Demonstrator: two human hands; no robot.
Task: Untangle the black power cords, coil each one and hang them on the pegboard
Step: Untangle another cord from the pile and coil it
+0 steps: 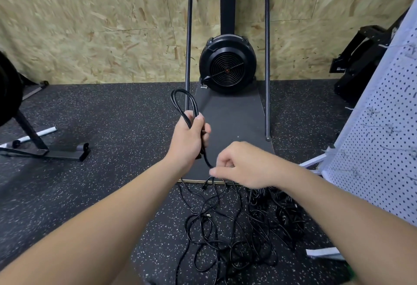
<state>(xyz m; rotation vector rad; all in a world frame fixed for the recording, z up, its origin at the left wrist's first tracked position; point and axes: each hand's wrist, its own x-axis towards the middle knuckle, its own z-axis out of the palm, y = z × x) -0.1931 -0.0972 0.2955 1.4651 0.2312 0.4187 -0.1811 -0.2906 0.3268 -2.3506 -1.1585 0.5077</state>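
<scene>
Head view, cord coiling in progress. The left hand point(188, 137) is raised over the floor point(112, 115), its grip closed around a black power cord point(180, 102). Above this grip the cord stands up in narrow, elongated loops; below it a single strand runs down and toward the right hand point(242, 165). The right hand sits lower than the left-hand grip and just beside it, its fingers curled, thumb and fingertips pinching the same strand at the point where it leaves the left hand. The right hand is motion-blurred, so the exact finger contact is not sharp.

Below both grips, on the speckled rubber floor, lies the tangled pile of cords point(230, 228), many thin black loops crossing one another, with a denser bundle on the pile's right side; a strand rises from the pile toward the right-hand grip. To the right of the grips stands the white pegboard point(381, 126), tilted in this view, with several wire hooks point(370, 111) on its face.

Beyond the grips, against the chipboard wall point(90, 25), is a black fan-wheel exercise machine point(228, 65) on a dark platform with a tubular frame. Left of the grips, parts of another black stand point(40, 147) rest on the floor.
</scene>
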